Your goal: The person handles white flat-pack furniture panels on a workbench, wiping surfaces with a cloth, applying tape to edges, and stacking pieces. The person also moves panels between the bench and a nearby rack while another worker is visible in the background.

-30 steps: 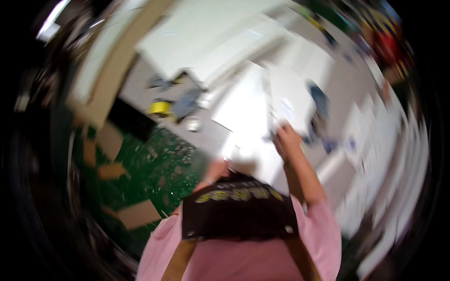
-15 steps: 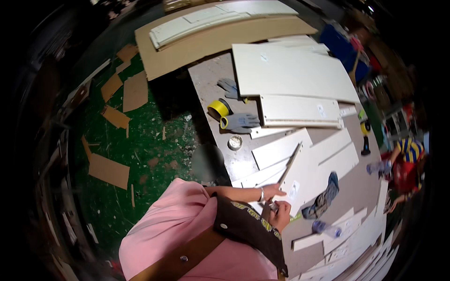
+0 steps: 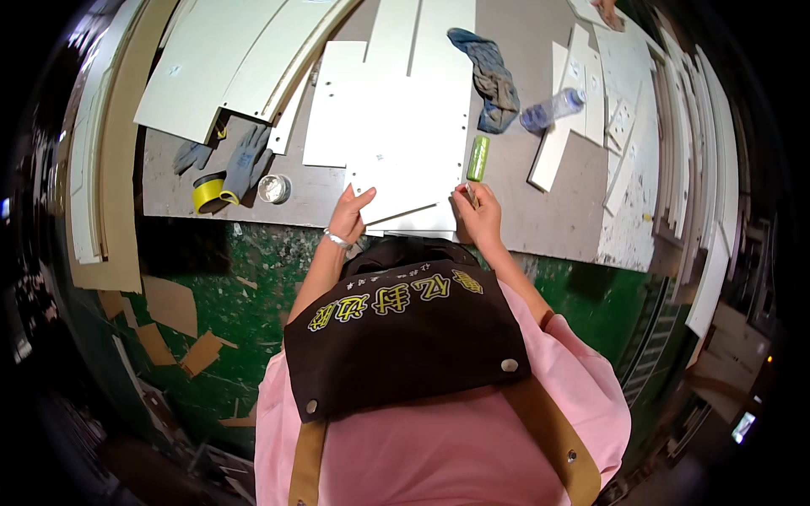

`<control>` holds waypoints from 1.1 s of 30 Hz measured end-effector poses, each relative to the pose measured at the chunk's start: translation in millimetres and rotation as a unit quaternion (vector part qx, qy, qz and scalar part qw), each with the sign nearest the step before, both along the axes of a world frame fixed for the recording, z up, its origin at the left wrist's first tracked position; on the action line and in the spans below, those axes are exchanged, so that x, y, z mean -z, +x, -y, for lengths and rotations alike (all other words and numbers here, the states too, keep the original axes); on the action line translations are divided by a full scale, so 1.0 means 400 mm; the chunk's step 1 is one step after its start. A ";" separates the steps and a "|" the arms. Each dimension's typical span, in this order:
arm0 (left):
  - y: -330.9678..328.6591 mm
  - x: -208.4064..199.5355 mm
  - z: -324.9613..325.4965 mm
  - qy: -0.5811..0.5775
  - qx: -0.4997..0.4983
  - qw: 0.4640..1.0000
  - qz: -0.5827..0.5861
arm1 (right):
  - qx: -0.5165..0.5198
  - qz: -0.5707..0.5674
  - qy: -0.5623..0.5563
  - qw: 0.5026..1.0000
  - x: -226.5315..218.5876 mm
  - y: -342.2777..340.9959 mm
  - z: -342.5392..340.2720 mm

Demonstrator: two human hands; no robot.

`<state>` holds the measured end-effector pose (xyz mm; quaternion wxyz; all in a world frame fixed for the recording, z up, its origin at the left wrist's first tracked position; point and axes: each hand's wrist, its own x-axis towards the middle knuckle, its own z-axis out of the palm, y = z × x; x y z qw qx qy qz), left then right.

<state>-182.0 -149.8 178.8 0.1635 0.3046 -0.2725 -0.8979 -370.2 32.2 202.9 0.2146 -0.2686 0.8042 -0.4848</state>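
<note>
A white panel (image 3: 405, 160) with small holes along its sides lies in front of me on the workbench. My left hand (image 3: 348, 215) grips its near left corner, the thumb on top and the fingers at the edge. At the panel's near right edge, my right hand (image 3: 479, 219) is closed in a pinch around a small thing too small to name. Just beyond that hand rests a green, tube-like object (image 3: 478, 158). The near ends of other white boards show under the panel.
Blue-grey gloves (image 3: 248, 156), a yellow tape roll (image 3: 207, 194) and a round tin (image 3: 273, 189) lie left on the workbench (image 3: 540, 228). A dirty cloth (image 3: 492, 80) and a plastic bottle (image 3: 553, 110) are to the right. White boards (image 3: 245, 51) are stacked far left. Another person's hand (image 3: 607, 13) shows far right.
My view has swung round, so the bench now lies straight ahead. My hands, close together before, are now apart at the panel's two near sides.
</note>
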 end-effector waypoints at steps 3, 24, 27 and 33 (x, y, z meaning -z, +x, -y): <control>0.075 -0.016 0.011 -0.056 -0.025 0.997 0.044 | 0.042 0.009 0.003 0.999 0.041 0.005 -0.041; -0.343 0.008 0.222 -0.047 0.015 0.986 0.160 | -0.013 0.071 0.055 0.996 0.154 0.039 -0.080; -0.440 0.038 0.257 0.051 -0.031 0.993 0.106 | -0.051 0.090 0.121 0.987 0.115 0.016 -0.092; -0.555 -0.033 0.385 0.082 -0.086 0.993 -0.022 | 0.002 -0.012 0.041 0.999 0.074 -0.071 -0.075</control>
